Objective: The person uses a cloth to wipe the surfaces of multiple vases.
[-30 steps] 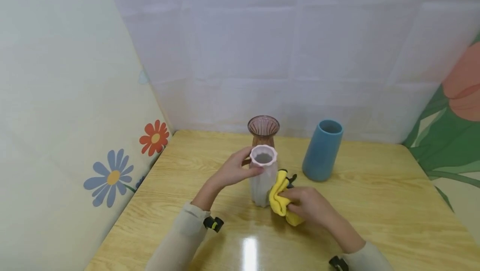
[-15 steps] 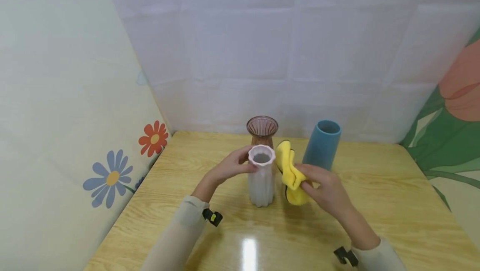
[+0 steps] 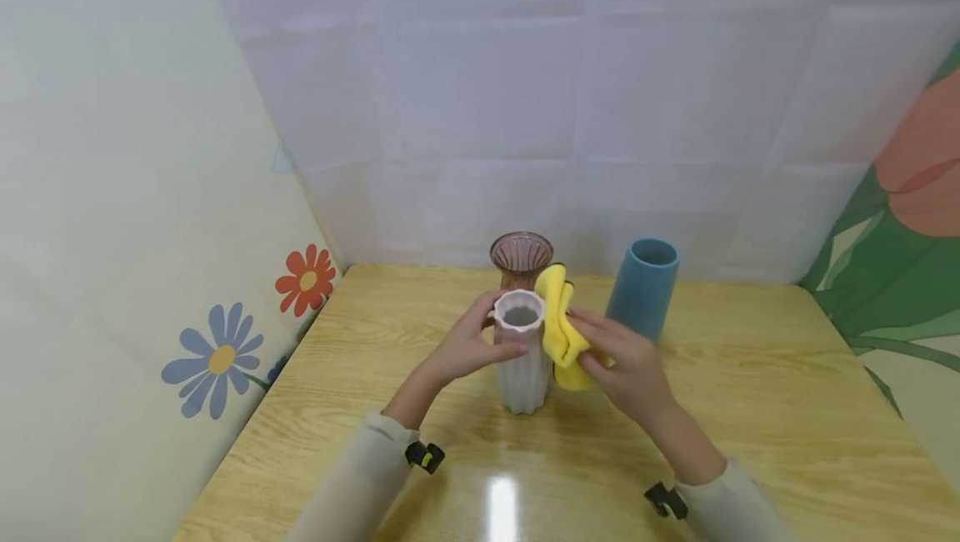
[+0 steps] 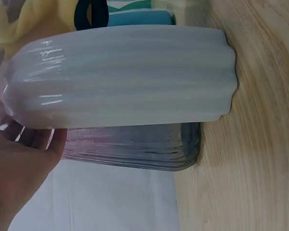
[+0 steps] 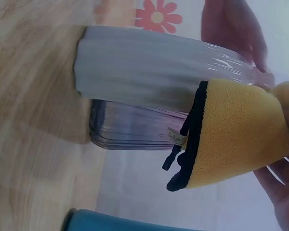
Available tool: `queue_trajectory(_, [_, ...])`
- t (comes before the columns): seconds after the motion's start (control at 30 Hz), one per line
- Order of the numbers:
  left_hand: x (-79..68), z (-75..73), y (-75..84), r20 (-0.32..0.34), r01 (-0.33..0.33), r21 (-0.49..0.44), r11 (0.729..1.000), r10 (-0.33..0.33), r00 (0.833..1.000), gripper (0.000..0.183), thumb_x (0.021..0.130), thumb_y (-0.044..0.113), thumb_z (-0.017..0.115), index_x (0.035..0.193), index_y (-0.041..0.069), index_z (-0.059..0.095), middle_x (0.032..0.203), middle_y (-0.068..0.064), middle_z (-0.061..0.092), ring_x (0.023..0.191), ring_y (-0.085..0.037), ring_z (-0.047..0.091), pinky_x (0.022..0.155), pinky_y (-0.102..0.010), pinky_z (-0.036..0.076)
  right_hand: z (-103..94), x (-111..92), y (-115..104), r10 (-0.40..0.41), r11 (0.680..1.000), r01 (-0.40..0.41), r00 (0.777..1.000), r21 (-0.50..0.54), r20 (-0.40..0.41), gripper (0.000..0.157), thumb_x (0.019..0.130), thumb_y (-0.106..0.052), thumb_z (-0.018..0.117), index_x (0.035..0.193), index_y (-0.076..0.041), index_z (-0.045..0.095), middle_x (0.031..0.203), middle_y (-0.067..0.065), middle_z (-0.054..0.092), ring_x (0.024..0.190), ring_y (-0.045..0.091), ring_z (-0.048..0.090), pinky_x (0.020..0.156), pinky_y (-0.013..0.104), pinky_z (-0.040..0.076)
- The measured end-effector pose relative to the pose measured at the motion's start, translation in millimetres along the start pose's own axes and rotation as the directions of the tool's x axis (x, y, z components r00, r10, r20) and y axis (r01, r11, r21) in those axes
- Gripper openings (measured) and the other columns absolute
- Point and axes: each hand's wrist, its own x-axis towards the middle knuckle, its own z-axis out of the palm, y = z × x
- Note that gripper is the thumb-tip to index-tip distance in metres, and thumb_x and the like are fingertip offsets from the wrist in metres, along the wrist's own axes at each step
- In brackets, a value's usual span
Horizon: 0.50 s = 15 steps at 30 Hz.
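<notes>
A white ribbed vase (image 3: pixel 521 375) with a scalloped rim stands upright on the wooden table. My left hand (image 3: pixel 472 342) grips it near the top, thumb in front and fingers round the back, as the left wrist view (image 4: pixel 19 163) also has it. In my right hand (image 3: pixel 626 363) a yellow cloth (image 3: pixel 558 325) with dark edging is pinched, folded, right at the vase's upper right side. The right wrist view shows the cloth (image 5: pixel 241 134) overlapping the vase (image 5: pixel 135 67) near its neck, a small white label on the dark border.
Behind the white vase stands a purple-pink glass vase (image 3: pixel 521 254) with a flared mouth, its lower part hidden. A blue tapered vase (image 3: pixel 645 292) stands to the right, partly behind my right hand. A pale cloth wall (image 3: pixel 465 108) rises at the table's (image 3: pixel 750 409) back edge.
The right hand has lifted the yellow cloth from low beside the white vase up to its rim, moving away and then back left against it. The left hand keeps its grip.
</notes>
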Motion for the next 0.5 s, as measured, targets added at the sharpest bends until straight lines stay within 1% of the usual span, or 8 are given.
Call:
queue_trajectory(0.1, [-1.1,3.5,1.5,-0.042,0.017,0.022,1.000,-0.016,0.999,0.068,0.083,0.021,0.085,0.142,0.015,0.051,0.136,-0.003,0.057,0.127,-0.022,0.052,0.109,-0.053,0.042,9.1,0,1,-0.024,1.000,0.024,1.000,0.006,0.009,0.050,0.071,0.012,0.079,0.119,0.003,0.071,0.124,0.021,0.069,0.106,0.039,0.069,0.101,0.019,0.049])
queue_trajectory(0.23, [-3.2,4.7,2.7,-0.077,0.042,0.024,0.999,-0.040,0.996,0.065,0.083,0.020,0.085,0.139,0.014,0.055,0.133,-0.004,0.060,0.124,-0.022,0.055,0.108,-0.053,0.043,17.9,-3,2,-0.019,1.000,0.019,0.999,0.008,0.033,0.051,0.069,0.011,0.082,0.118,0.004,0.071,0.123,0.021,0.069,0.107,0.039,0.069,0.099,0.020,0.050])
queue_trajectory(0.37, [-3.8,4.6,5.3,-0.083,0.046,0.030,0.998,-0.043,0.996,0.064,0.084,0.021,0.084,0.140,0.012,0.056,0.132,-0.006,0.062,0.124,-0.024,0.056,0.108,-0.053,0.045,22.2,-7,1,-0.016,1.000,0.016,0.998,0.011,0.057,0.050,0.068,0.010,0.083,0.116,0.004,0.073,0.120,0.021,0.071,0.105,0.039,0.070,0.096,0.026,0.054])
queue_trajectory(0.5, [-2.7,4.1,7.6,-0.080,0.039,0.035,0.999,-0.036,0.996,0.062,0.084,0.019,0.084,0.139,0.010,0.056,0.132,-0.008,0.062,0.125,-0.025,0.057,0.108,-0.053,0.045,23.6,-8,0,-0.011,1.000,0.010,0.998,0.014,0.066,0.046,0.068,0.010,0.084,0.112,0.005,0.074,0.117,0.021,0.072,0.104,0.039,0.070,0.090,0.036,0.059])
